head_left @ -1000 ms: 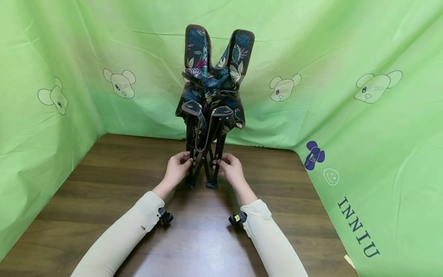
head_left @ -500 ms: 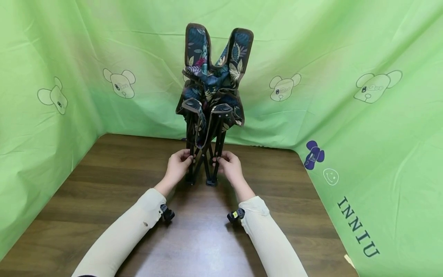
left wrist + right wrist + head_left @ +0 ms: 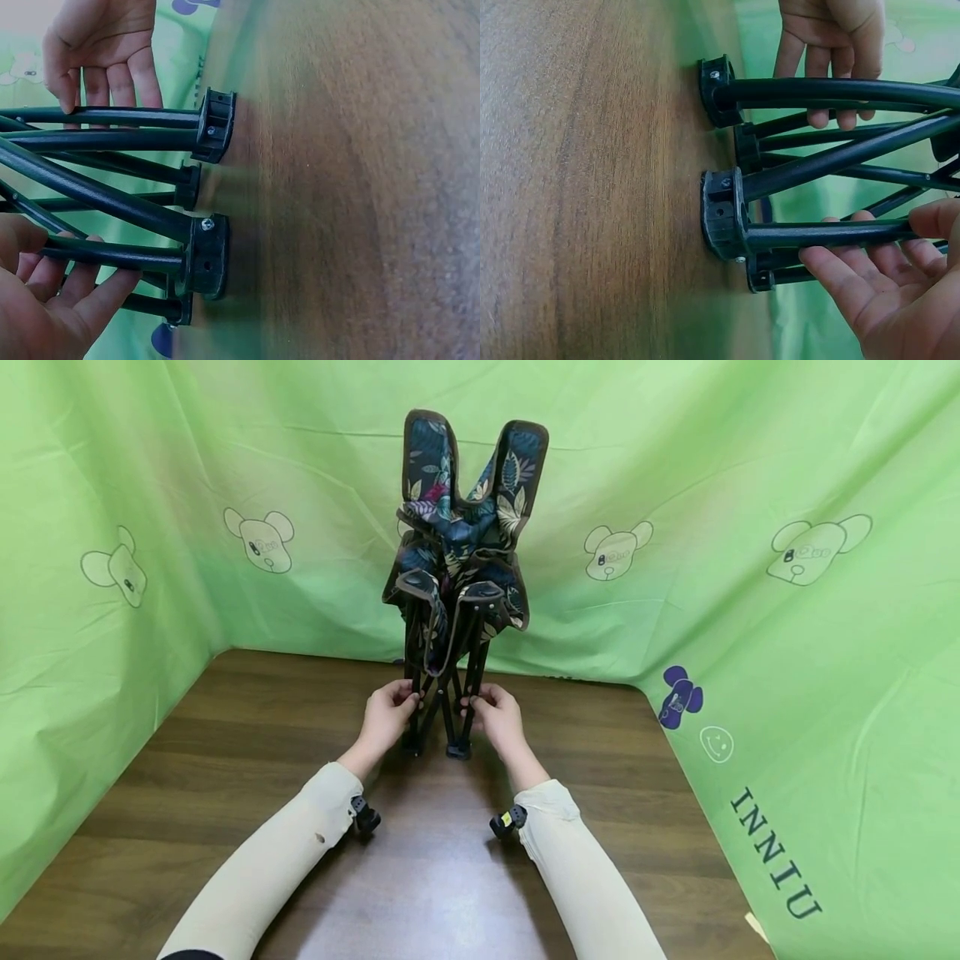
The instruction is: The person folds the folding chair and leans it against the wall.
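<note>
Head view first: a folded camping chair with black metal legs and dark leaf-print fabric (image 3: pixel 461 543) stands upright on the dark wood-grain bench (image 3: pixel 225 760), near the far edge and about midway along it, its fabric bunched up high against the green cloth backdrop with cartoon mouse prints (image 3: pixel 750 485). The left hand (image 3: pixel 388 717) has its grip curled round a leg on the chair's left side, low down, and the right hand (image 3: pixel 497 718) does the same on the right. Left wrist view: left fingers (image 3: pixel 71 289) wrap a black tube just above the chunky black plastic foot (image 3: pixel 204 256) planted on the bench. Right wrist view: right fingers (image 3: pixel 855 274) curl round their tube, thumb on top, close to another black foot cap (image 3: pixel 721 215). Pale cream sleeves (image 3: pixel 570 868) cover both forearms.
</note>
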Motion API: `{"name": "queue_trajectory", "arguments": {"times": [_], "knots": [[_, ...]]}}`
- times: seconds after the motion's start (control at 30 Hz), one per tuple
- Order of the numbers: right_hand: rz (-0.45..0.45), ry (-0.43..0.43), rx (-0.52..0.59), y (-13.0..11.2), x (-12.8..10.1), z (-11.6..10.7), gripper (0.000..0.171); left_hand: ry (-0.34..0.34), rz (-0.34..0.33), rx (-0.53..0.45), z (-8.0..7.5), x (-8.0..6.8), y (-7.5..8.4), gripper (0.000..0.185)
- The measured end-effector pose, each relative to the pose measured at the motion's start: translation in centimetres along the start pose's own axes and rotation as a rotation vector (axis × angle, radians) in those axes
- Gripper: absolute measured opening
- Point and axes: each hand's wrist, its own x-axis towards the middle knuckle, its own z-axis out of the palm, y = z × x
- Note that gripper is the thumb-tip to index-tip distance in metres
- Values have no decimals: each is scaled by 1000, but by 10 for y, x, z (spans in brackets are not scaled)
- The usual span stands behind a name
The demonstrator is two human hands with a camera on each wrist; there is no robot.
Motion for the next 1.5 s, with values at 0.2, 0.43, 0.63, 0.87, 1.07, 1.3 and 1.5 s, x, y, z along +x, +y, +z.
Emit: {"name": "queue_trajectory", "arguments": {"times": [0.2, 0.43, 0.63, 0.87, 1.07, 1.3, 1.5], "knots": [[-7, 12, -2, -2, -3, 1, 34, 1, -7, 22, 0, -1, 2, 30], [-13, 38, -9, -1, -3, 4, 29, 3, -11, 6, 0, -1, 1, 30], [-26, 49, -29, -3, -2, 5, 26, 3, -5, -11, 1, -1, 0, 28], [-37, 49, -62, -8, -5, 5, 28, 13, -3, -4, 2, -1, 0, 29], [-47, 58, -81, -5, -5, 4, 26, 12, 20, 16, 4, 0, -2, 30], [-63, 74, -80, 2, -1, 2, 23, 14, 35, 20, 5, 0, -4, 30], [-75, 64, -98, 1, 0, 2, 26, 10, 37, 17, 5, 1, -3, 30]]}}
